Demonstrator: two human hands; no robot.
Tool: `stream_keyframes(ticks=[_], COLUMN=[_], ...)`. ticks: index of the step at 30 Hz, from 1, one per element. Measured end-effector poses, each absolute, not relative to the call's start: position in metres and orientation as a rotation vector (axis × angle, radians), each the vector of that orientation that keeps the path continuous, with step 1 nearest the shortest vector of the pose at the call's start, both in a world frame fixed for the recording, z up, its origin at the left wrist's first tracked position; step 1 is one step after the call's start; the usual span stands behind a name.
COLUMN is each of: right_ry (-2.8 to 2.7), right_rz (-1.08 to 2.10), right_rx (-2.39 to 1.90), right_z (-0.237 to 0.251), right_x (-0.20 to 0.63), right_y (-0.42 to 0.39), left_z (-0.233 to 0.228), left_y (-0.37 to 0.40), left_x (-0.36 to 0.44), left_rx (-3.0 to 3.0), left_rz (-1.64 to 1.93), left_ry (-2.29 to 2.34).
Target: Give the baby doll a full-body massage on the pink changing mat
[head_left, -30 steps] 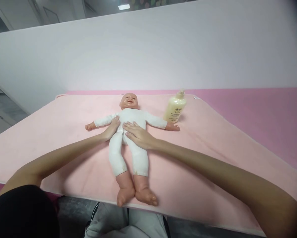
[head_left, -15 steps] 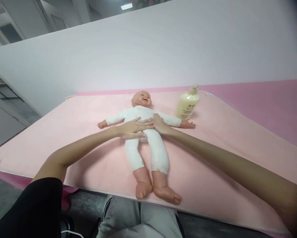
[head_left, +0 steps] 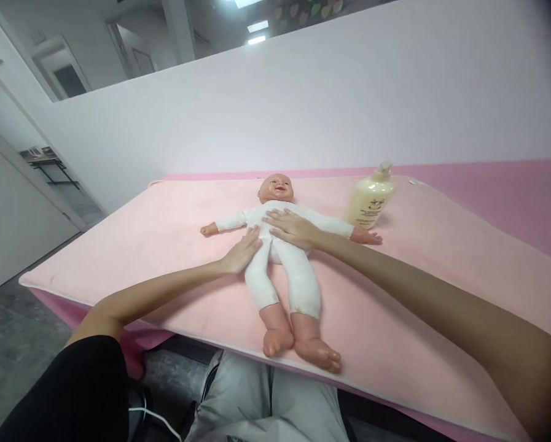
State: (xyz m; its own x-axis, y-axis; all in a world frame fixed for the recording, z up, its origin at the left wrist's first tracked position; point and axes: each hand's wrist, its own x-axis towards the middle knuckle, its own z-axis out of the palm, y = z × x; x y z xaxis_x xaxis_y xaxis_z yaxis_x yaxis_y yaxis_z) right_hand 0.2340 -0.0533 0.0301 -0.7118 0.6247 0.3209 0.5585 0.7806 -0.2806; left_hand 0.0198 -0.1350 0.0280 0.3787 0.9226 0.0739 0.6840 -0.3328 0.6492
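A white partition wall (head_left: 330,104) stands behind everything, running along the far edge of the tabletop (head_left: 510,190), whose pink cover shows at the right and along the back. Over most of that surface lies a pale pink towel (head_left: 164,245), spread flat, its near edge hanging just past the tabletop's front.

In the middle of the towel lies a baby doll (head_left: 284,264) on its back, head toward the wall, bare feet toward the person, at the towel's near edge. It wears a white suit; its arms are spread out to both sides and its legs lie nearly straight, close together at the feet.

Both of the person's arms reach forward over the towel to the doll. The left hand (head_left: 242,252) rests flat, fingers stretched and together, against the doll's side at hip level, on the towel's left half, fingertips touching the white suit. The right hand (head_left: 291,227) lies palm down across the doll's chest and belly, fingers spread and pointing left. Neither hand grips anything; both are laid open on the doll, close together but not touching each other.

A cream pump bottle (head_left: 370,202) stands upright on the towel just beyond the doll's outstretched hand on the right side, well apart from both of the person's hands.
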Motion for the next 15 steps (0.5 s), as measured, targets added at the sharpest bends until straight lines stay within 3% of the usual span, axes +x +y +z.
stream_keyframes(ticks=[4,8,10,15], right_ry=[-2.095,-1.814,-1.760,-1.870], right_rz=[0.338,0.598,0.669,0.484], right_rx=[-1.376,-1.420,-1.394,-1.255], right_z=[0.011,-0.013,-0.020,-0.010], right_x=[0.235,0.255,0.265,0.266], right_y=[-0.043,-0.071,-0.098,-0.149], left_z=[0.058,0.070,0.067,0.039], left_y=[-0.155,-0.119,-0.092,-0.046], left_x=[0.037,0.063,0.071,0.060], left_rx=[2.593,2.776,2.765,2.638], left_rz=[0.323,0.108,0.165,0.565], left_ry=[0.872,0.511,0.533,0.963])
